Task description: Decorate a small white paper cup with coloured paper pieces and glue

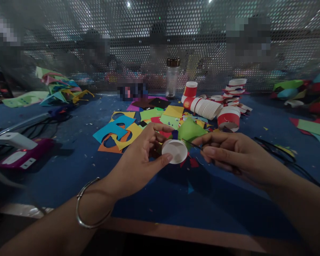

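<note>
My left hand (144, 156) grips a small paper cup (175, 151) between thumb and fingers, its white round base turned toward me. My right hand (229, 153) is closed around a thin dark tool (193, 144) whose tip reaches the cup's edge; I cannot make out what the tool is. Both hands hover over a blue table (176, 199) near its front edge. A silver bangle (90, 204) circles my left wrist. Small red and blue paper scraps (193, 163) lie just below the cup.
Cut coloured paper sheets (122, 131) are scattered behind my hands. Red-and-white paper cups (229, 117) stand and lie at the back right, some stacked. A clear jar (172, 78) stands by a perforated metal screen. A purple-and-white device (18, 153) with cables lies at left.
</note>
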